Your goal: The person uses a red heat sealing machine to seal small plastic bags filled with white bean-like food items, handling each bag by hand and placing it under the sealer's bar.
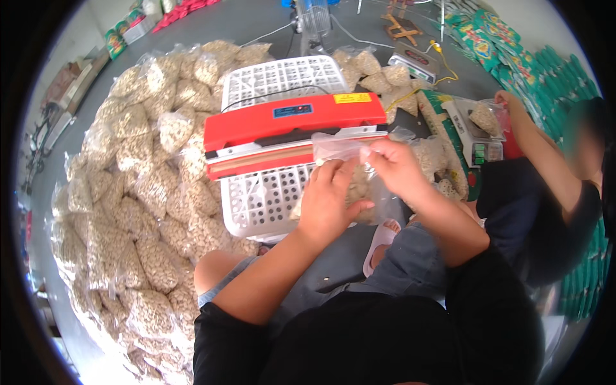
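Observation:
A clear plastic bag (358, 187) of pale beans or nuts lies in front of me, its empty mouth reaching the open front strip of a red bag heat sealer (293, 113). With its fingers spread over the filled part, my left hand (327, 197) holds the bag. My right hand (399, 168) pinches the upper right edge of the bag near the sealer's right end. The sealer rests across an upturned white plastic basket (260, 192). Its black-handled upper bar appears raised above the strip. My hands hide part of the bag.
A large heap of filled bags (159, 178) covers the floor at left. At right, a co-worker's hand (503, 98) holds a bag (485, 119) over a weighing scale (457, 120). Beyond are a second scale (414, 62), a fan (313, 21), a yellow cord (447, 62) and green sacks (486, 38).

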A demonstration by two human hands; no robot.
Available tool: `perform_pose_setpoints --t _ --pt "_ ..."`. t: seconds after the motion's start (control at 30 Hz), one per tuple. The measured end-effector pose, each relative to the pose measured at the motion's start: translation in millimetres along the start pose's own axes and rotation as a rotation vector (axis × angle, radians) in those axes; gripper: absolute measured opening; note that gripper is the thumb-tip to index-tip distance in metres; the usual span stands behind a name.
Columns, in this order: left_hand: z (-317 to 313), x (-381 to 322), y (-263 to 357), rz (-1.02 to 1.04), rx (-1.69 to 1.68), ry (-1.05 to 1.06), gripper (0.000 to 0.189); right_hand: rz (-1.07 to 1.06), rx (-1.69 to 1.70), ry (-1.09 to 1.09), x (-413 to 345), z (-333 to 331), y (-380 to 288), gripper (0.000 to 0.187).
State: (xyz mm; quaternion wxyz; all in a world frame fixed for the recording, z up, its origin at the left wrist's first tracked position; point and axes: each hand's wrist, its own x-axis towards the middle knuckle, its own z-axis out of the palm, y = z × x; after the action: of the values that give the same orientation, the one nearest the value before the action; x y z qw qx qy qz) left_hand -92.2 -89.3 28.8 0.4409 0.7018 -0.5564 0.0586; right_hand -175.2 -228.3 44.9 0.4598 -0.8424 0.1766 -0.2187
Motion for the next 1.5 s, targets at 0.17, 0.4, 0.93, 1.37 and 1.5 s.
perform_pose_setpoints --t 0.17,0.4,0.93,1.37,1.5 --pt "-12.1 -18.5 -33.5 -0.188 0.028 -0.100 0.039 0.091 0.119 -0.215 0.7 23.9 -12.8 0.016" --pt "-53.4 -39.2 -58.1 -0.239 -0.064 0.203 0.007 0.167 -0.154 -0.007 21.9 -54.6 8.5 0.006" --pt "-68.8 -45.2 -66.2 -0.381 -0.204 0.192 0.010 -0.475 -0.635 -0.251 16.3 -79.6 6.0 0.014" --pt "-76.9 -45.2 -68.0 -0.683 -0.580 0.307 0.021 -0.145 0.245 -0.054 8.6 -45.1 30.0 0.020" --pt "-71.9 -42.0 -72.8 -0.723 -0.670 0.284 0.022 -0.143 0.528 0.157 4.2 -20.5 42.5 0.024"
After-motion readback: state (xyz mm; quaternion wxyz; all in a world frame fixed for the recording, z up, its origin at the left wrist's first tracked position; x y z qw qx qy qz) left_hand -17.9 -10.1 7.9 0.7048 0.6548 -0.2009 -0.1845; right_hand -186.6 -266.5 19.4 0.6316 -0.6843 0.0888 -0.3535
